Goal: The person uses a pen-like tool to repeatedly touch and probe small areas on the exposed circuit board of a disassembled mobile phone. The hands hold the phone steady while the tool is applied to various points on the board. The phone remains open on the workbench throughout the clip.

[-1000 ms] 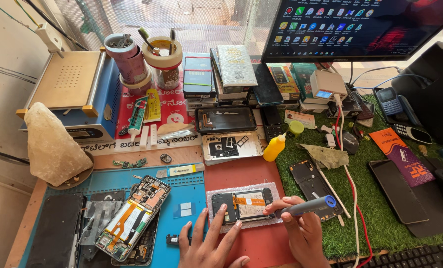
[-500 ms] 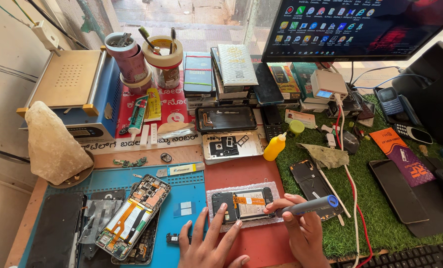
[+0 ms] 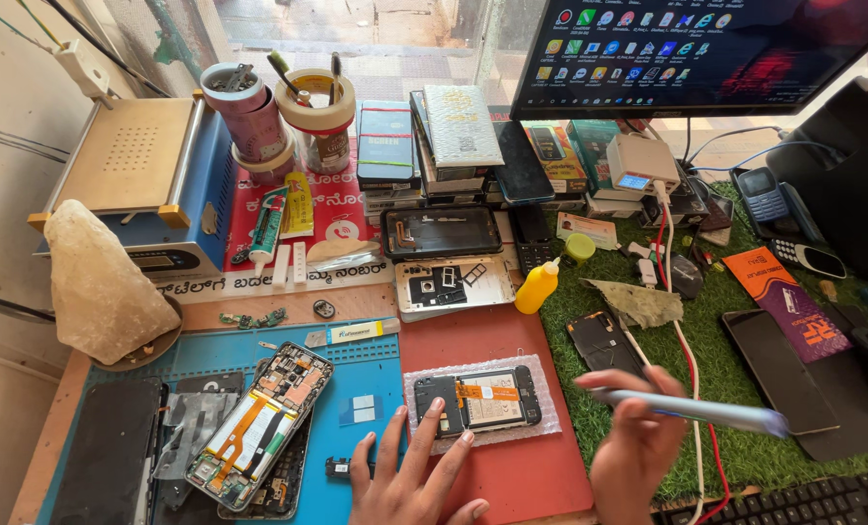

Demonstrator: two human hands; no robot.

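One opened phone (image 3: 478, 401) lies back-off, showing orange ribbon cable and battery.

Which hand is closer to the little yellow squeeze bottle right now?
Right. The right hand holding the pen-like tool is below and a bit right of the yellow bottle. The left hand lies lower and further left, fingertips on the opened phone.

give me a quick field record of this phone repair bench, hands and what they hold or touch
setting: cluttered bench with a monitor at the back
left hand: fingers spread, resting on the opened phone on the red mat
right hand: holds a blurred pen-shaped tool, lifted off to the phone's right
nearby: second opened phone on the blue mat; yellow bottle
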